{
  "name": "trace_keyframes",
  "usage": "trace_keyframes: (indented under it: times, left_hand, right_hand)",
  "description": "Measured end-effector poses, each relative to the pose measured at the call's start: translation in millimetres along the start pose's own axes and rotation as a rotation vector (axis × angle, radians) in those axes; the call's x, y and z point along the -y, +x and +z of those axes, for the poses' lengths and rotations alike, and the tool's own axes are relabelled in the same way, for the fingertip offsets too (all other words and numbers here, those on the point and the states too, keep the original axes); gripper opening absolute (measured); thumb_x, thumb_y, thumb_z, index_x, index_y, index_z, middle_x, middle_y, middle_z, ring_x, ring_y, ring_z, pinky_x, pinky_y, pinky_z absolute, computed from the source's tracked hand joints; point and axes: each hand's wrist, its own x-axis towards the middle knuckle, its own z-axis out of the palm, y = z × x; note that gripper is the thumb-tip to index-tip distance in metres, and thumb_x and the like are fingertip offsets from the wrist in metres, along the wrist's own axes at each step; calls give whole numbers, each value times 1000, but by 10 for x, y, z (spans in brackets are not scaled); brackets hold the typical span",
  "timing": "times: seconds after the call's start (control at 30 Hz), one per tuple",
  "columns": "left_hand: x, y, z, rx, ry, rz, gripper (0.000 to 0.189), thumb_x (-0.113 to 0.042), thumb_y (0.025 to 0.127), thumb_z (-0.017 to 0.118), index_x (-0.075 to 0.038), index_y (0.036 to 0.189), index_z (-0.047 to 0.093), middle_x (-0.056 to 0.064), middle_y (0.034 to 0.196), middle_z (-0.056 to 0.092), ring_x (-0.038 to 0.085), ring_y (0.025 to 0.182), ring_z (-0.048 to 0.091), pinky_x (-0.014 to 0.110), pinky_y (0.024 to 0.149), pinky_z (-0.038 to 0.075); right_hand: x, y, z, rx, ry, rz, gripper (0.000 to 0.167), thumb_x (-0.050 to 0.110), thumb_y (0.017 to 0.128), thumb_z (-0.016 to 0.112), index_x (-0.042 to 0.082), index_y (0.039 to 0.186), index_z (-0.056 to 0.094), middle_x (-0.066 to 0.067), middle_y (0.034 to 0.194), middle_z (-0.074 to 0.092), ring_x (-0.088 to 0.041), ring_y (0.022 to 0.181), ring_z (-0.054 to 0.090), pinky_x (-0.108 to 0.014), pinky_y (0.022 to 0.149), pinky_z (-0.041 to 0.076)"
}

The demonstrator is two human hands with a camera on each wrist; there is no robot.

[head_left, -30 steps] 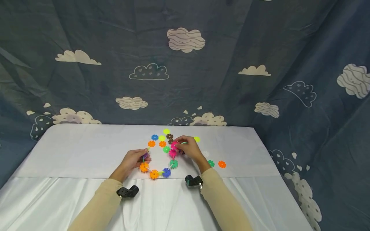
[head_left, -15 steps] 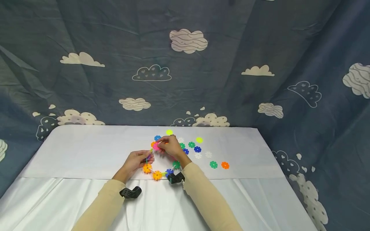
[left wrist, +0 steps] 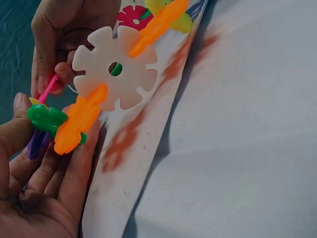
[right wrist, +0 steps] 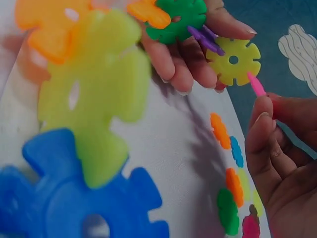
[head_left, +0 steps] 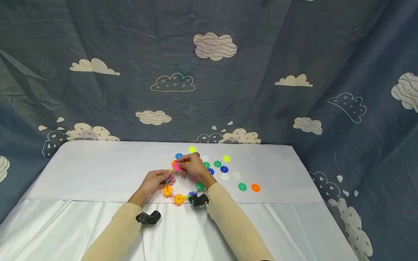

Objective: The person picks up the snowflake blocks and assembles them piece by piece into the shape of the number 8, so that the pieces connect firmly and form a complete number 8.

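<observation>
A curved chain of slotted flower-shaped plastic discs is held above the table, with orange discs [head_left: 178,199], a white disc [left wrist: 115,67] and a blue disc [right wrist: 74,183] among them. Near its left end, my left hand [head_left: 152,185] grips it around a purple disc [right wrist: 205,39]. A yellow disc [right wrist: 233,60] sticks out past that hand's thumb. My right hand [head_left: 195,167] pinches a pink disc [right wrist: 256,85], seen edge-on in the right wrist view, its edge at a slot of the yellow disc. How deep it sits cannot be told.
Loose discs lie on the white-covered table behind and right of the hands, including a green disc [head_left: 242,187], an orange disc [head_left: 255,187] and a yellow disc [head_left: 226,158]. A dark cloud-patterned curtain [head_left: 176,43] hangs behind the table.
My right hand has moved left with the pink disc, over to the chain's end at my left hand. In the last half second both hands have stayed nearly in place.
</observation>
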Motion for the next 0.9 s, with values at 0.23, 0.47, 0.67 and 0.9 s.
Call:
trace_keyframes:
  times: [0.23,0.47,0.67,0.9]
  left_hand:
    - [31,25,50,-21,-4,16,36,-10,102,47,18,124,50,16,96,70,15,80,69,28,75,57]
    - [38,31,51,40,1,12,37,-11,102,47,17,127,47,19,106,68,15,85,69,29,79,56]
    - [-33,35,6,50,16,-4,42,-24,103,48,7,130,45,20,107,69,18,82,71,31,76,58]
    - [-67,46,-4,-47,124,-58,37,-21,103,48,6,127,48,17,105,68,14,74,70,28,73,57]
  right_hand:
    - [15,-7,50,-1,-98,1,14,-2,90,64,-4,101,73,-10,84,69,-10,55,54,-18,49,46]
    - [1,-12,3,43,-104,-55,16,-4,89,63,-7,104,70,-11,77,65,-11,52,55,-20,50,48]
    - [56,-3,-15,83,-127,-105,13,3,88,68,-6,97,70,-6,77,65,-11,55,58,-25,55,52]
    - [-33,-133,-347,-21,-296,-143,19,12,91,67,1,105,72,-8,95,68,-19,68,59,-24,59,50]
